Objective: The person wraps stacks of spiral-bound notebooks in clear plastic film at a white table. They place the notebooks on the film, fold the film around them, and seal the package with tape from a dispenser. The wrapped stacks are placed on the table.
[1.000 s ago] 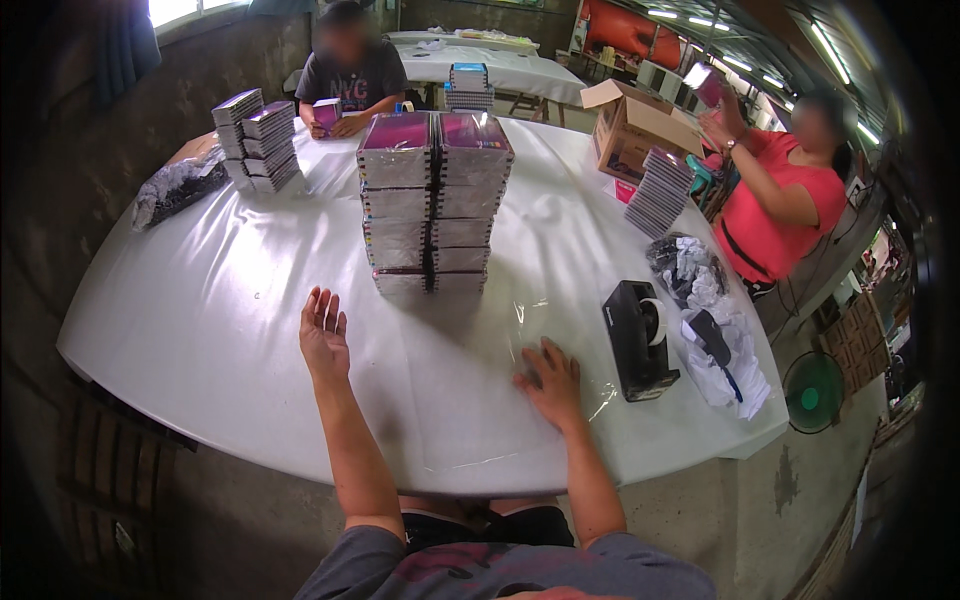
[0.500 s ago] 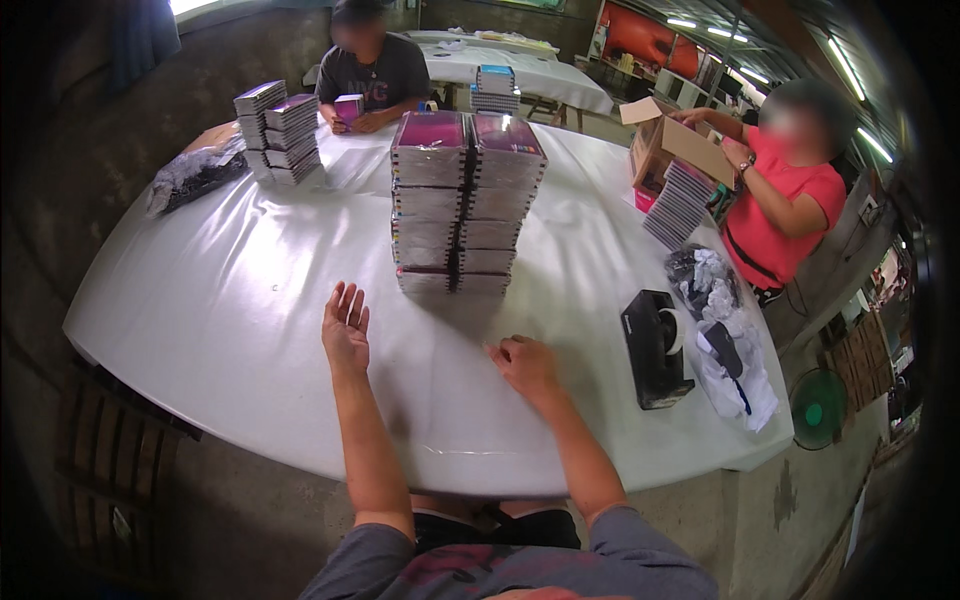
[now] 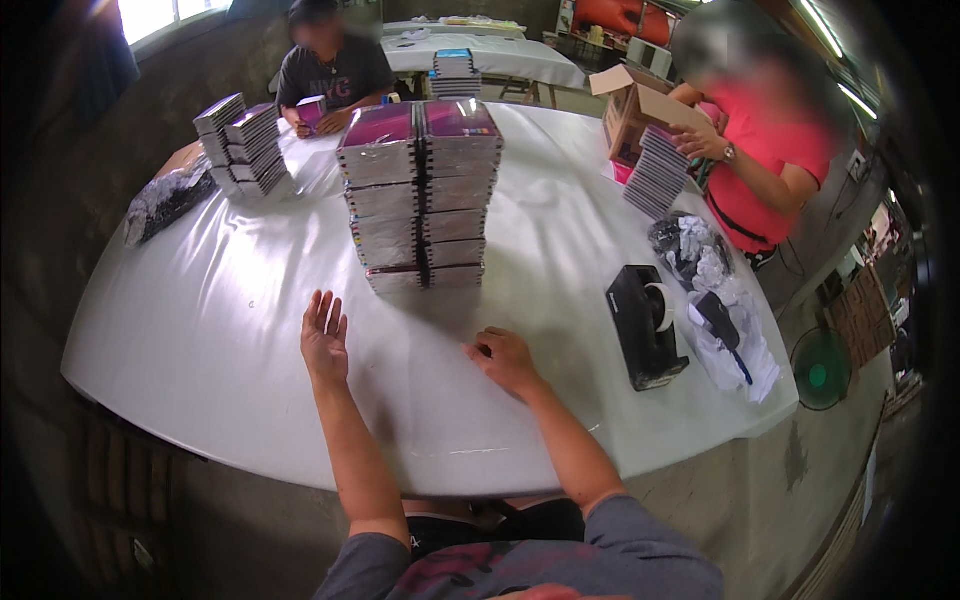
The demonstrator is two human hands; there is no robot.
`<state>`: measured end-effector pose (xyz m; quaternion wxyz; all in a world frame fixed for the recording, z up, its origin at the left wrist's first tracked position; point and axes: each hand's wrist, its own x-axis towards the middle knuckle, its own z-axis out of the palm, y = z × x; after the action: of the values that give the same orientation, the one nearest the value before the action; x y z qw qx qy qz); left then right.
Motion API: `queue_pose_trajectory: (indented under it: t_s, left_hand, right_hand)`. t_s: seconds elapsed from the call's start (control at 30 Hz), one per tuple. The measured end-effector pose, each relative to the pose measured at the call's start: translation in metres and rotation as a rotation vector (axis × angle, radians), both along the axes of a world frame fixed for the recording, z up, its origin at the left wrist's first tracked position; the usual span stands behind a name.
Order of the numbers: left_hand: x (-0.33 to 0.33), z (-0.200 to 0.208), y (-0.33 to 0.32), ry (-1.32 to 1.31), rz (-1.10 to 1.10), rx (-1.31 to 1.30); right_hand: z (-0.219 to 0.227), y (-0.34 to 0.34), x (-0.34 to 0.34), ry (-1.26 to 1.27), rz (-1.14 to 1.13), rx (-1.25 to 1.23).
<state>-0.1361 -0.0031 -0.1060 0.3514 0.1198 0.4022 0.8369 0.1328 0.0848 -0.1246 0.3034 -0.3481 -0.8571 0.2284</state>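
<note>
My left hand point(image 3: 325, 338) is open, palm turned inward, fingers stretched out just above or on the white-covered table. My right hand point(image 3: 504, 360) is closed, its fingers curled toward the palm; whether anything small is in them I cannot make out. Beyond both hands, apart from them, stand two tall stacks side by side of spiral-bound notebooks point(image 3: 422, 200) with purple covers, bundled in shiny clear wrap. A black tape dispenser point(image 3: 640, 335) with a white roll stands to the right of my right hand.
Crumpled clear plastic point(image 3: 740, 340) with a black item lies along the right edge. At the far right a person in pink touches a notebook stack point(image 3: 655, 175) beside a cardboard box point(image 3: 632, 115). A seated person holds a small purple book point(image 3: 311, 112) near more stacks point(image 3: 245, 148).
The whole view has shifted slightly, while my hands keep nearly the same pose. The co-worker in pink has brought a hand from the box flap down to the notebook stack.
</note>
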Motion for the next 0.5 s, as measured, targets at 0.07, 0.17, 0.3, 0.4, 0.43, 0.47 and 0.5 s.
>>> queue_pose_trajectory:
  t_s: [0.07,0.17,0.3,0.4,0.43,0.47,0.5]
  left_hand:
    - [0.001,0.0,0.004,0.028,-0.004,-0.025]
    - [-0.006,-0.014,0.012,0.047,-0.002,-0.095]
    - [-0.022,-0.022,0.038,0.065,-0.037,-0.204]
    - [-0.047,-0.013,0.062,0.193,-0.154,-0.244]
    - [-0.054,-0.01,0.069,0.167,-0.241,-0.227]
    - [-0.06,-0.009,0.074,0.148,-0.288,-0.214]
    - [-0.064,-0.008,0.08,0.13,-0.335,-0.2]
  right_hand:
    - [-0.004,0.004,0.0,0.002,0.0,0.01]
    - [-0.009,0.006,-0.001,0.064,0.036,-0.023]
    - [-0.005,0.002,0.0,0.079,0.037,0.001]
    - [-0.005,0.005,0.001,0.061,0.023,0.004]
    - [-0.005,0.007,0.002,0.06,0.023,0.006]
    - [-0.007,0.006,0.002,0.058,0.025,0.003]
    - [-0.007,0.006,0.001,0.057,0.026,0.001]
